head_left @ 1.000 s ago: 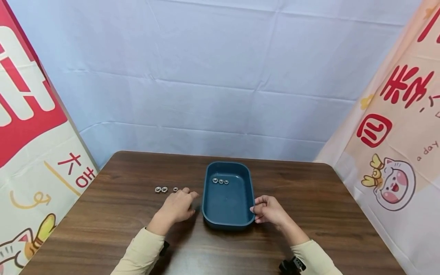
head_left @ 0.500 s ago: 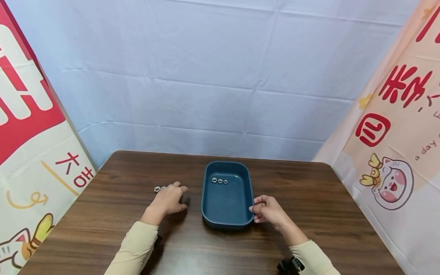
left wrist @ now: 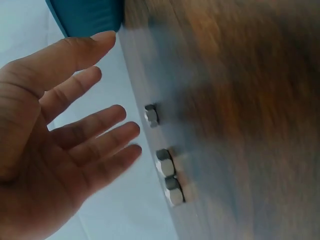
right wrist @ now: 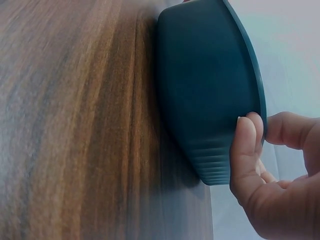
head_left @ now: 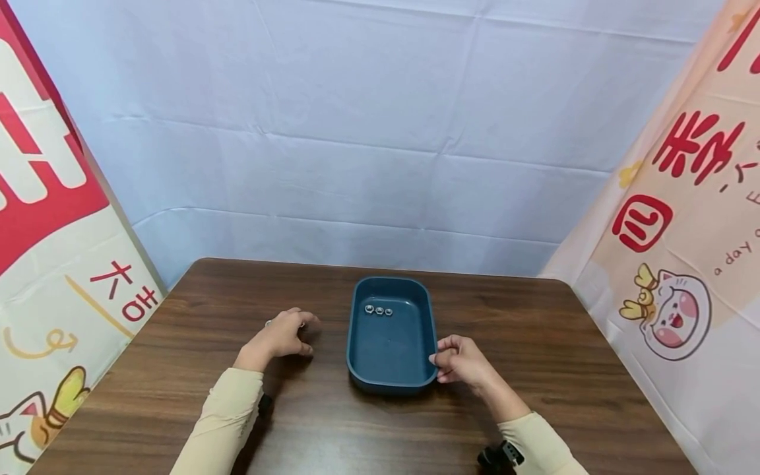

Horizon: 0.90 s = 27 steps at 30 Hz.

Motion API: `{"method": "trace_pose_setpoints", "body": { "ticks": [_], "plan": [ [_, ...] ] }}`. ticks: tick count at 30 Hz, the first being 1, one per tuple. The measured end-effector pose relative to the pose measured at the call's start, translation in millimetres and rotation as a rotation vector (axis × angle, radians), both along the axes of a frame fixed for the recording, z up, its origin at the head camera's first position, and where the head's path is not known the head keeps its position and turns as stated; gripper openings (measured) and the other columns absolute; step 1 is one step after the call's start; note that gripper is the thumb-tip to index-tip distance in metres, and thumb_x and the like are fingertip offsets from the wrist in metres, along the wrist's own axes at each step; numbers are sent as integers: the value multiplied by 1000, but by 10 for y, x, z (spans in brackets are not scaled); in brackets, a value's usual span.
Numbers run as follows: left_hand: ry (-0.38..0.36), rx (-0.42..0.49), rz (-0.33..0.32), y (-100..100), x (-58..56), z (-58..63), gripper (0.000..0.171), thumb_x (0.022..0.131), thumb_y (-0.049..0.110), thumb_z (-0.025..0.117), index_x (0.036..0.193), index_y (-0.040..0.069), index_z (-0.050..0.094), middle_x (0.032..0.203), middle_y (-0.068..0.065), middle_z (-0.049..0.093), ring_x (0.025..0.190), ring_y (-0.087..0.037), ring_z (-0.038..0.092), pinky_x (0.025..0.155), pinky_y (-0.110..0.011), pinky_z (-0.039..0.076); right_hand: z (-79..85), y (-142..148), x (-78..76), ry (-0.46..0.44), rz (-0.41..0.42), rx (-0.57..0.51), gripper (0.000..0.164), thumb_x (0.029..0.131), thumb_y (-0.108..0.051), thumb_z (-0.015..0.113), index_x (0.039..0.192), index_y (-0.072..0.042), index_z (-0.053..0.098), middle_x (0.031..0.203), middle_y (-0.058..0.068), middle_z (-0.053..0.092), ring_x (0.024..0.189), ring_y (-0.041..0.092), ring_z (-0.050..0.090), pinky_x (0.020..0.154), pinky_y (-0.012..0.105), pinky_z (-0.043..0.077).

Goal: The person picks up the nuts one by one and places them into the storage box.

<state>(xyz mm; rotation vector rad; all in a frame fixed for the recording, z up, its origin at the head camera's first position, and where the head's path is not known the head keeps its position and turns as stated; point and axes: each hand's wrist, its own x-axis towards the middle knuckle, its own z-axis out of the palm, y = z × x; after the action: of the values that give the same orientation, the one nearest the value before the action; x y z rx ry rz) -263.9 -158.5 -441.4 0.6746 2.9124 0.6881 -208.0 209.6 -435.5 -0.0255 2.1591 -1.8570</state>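
My left hand [head_left: 280, 335] hovers over the table left of the tray, its fingers spread and holding nothing. Close to its fingertips, three metal hex nuts stand on the wood in the left wrist view: a smaller nut [left wrist: 151, 115] by itself, then a larger nut [left wrist: 165, 163] against another larger nut [left wrist: 174, 191]. From the head, this hand mostly covers them. My right hand [head_left: 466, 361] pinches the right rim of a dark teal tray [head_left: 390, 353] between thumb and fingers. Inside the tray, toward its far end, three more nuts [head_left: 379, 311] sit in a row.
The brown wooden table [head_left: 505, 316] carries the tray near its middle. Behind it hangs a pale cloth [head_left: 368, 165]. Printed banners flank the table, a left banner [head_left: 53, 297] and a right banner [head_left: 665, 264].
My left hand has moved left, away from the tray, and now covers much of the nuts on the table. My right hand keeps its pinch on the tray, which stays put.
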Motion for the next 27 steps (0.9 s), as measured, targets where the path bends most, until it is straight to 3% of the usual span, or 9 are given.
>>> {"method": "trace_pose_setpoints", "body": {
  "ticks": [14, 23, 27],
  "plan": [
    [-103, 71, 25, -146, -209, -85, 58, 67, -2, 80, 121, 6, 60, 118, -13, 57, 100, -31, 55, 74, -38, 52, -33, -2, -12, -9, -5, -14, 34, 82, 2, 59, 107, 15, 40, 70, 11, 59, 53, 14, 57, 50, 28, 53],
    [-195, 192, 100, -287, -382, -100, 46, 67, -11, 74, 111, -1, 64, 88, -8, 62, 79, -20, 59, 66, -32, 53, -12, 2, -1, -8, 7, -14, 35, 84, 1, 58, 109, 15, 39, 74, 12, 60, 55, 15, 57, 52, 28, 54],
    [-221, 210, 144, -328, -422, -109, 42, 68, -7, 76, 109, 0, 66, 80, -3, 62, 72, -15, 58, 65, -31, 52, -3, 0, 7, -9, 11, -14, 34, 84, 1, 58, 109, 16, 39, 73, 12, 60, 54, 15, 57, 52, 28, 54]
  ]
}}
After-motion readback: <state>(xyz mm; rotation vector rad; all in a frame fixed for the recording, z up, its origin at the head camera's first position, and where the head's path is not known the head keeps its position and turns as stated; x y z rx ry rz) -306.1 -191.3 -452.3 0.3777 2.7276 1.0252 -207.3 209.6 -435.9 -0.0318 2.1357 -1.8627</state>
